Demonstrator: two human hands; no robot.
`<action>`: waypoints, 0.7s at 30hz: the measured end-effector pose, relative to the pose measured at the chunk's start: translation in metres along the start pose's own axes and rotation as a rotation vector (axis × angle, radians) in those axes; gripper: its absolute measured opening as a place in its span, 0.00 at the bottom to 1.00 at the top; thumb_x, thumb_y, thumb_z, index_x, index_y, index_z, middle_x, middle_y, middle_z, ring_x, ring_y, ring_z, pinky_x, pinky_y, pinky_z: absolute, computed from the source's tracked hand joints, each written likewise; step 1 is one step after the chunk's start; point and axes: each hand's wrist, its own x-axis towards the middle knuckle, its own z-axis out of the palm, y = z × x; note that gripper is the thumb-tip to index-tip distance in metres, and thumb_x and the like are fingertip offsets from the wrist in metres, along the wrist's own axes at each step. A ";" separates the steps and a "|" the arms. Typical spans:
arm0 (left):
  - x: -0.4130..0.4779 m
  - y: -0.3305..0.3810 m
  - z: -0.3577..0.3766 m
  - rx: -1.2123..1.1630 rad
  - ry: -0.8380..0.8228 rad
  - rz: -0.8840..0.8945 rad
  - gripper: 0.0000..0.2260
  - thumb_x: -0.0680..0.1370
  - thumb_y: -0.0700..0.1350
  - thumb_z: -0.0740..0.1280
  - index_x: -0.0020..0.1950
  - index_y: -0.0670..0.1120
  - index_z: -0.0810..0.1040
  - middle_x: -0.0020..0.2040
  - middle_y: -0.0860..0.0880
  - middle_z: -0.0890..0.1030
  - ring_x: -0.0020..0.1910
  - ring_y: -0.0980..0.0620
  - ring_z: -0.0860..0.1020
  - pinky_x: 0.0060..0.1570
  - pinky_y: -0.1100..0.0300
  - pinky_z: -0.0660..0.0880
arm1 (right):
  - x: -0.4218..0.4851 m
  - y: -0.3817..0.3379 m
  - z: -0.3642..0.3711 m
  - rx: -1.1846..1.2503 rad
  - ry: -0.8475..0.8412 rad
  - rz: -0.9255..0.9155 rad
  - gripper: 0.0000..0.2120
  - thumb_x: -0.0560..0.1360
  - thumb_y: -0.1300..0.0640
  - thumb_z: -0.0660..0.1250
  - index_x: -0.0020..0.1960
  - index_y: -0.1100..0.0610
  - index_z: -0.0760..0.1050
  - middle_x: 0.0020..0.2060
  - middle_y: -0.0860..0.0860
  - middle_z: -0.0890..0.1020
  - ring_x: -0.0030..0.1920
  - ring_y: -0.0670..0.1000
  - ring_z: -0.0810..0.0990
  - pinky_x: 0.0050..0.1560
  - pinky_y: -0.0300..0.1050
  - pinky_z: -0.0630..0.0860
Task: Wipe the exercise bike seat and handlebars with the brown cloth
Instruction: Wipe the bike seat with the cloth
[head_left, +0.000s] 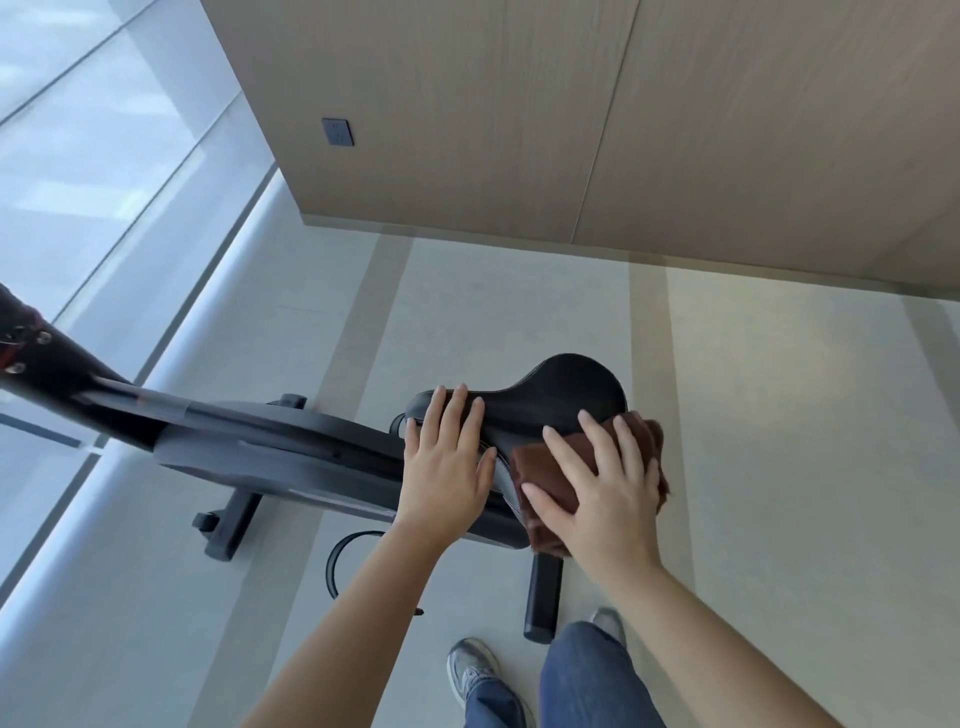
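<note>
Hands: both bare forearms reach forward and down from the bottom edge, palms down, backs toward the camera.
Left hand (447, 457): laid flat over the narrow nose of the black padded saddle-shaped seat (561, 384). The four fingers are straight and close together with their tips over the far edge, and the thumb rests along the seat's near side.
Right hand (602, 493): palm down on the brown folded terry cloth (531, 463), with fingers straight and fanned apart and the thumb stretched out toward the left hand. It presses rather than grips (no finger curls under the fabric).
Cloth: under the right palm and fingers, against the near flank of the seat's broad rear. One folded edge shows between thumb and forefinger, a corner pokes out past the little finger, and a flap hangs below the heel of the hand.
Seat: bare black top shows beyond the right fingertips and between the two hands.
Bike frame: dark grey flat-sided exercise bike body (270, 441) runs away from the left little finger to a black bolted post (31, 353) at the picture's left edge. The black floor bars lie below both wrists.
Writing: grey square wall socket plate (337, 132) on the pale wood panelling, well beyond the fingertips, carries marks too small to read. Red patches on the post are blurred.
Below the wrists: blue jeans (587, 675) and a grey trainer (470, 670) on the pale grey floor (519, 291).
</note>
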 end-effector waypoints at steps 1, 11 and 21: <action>0.000 -0.001 -0.001 -0.001 -0.006 0.002 0.23 0.74 0.45 0.68 0.67 0.38 0.70 0.68 0.38 0.69 0.69 0.37 0.64 0.60 0.37 0.65 | 0.009 0.002 0.000 0.018 -0.001 0.005 0.25 0.69 0.41 0.68 0.63 0.49 0.74 0.66 0.57 0.73 0.68 0.65 0.66 0.55 0.73 0.68; 0.001 -0.007 0.000 -0.055 -0.064 -0.044 0.24 0.78 0.51 0.61 0.72 0.45 0.63 0.74 0.46 0.60 0.74 0.47 0.52 0.70 0.45 0.54 | 0.080 0.028 0.003 0.066 -0.096 0.103 0.25 0.73 0.37 0.58 0.67 0.46 0.68 0.71 0.52 0.65 0.71 0.60 0.57 0.63 0.66 0.63; 0.000 -0.002 0.002 -0.031 -0.068 -0.065 0.24 0.79 0.50 0.60 0.73 0.44 0.61 0.74 0.45 0.59 0.74 0.46 0.51 0.69 0.44 0.51 | 0.016 0.011 -0.002 0.096 0.019 0.036 0.25 0.70 0.43 0.68 0.65 0.50 0.73 0.67 0.58 0.71 0.68 0.67 0.64 0.56 0.71 0.68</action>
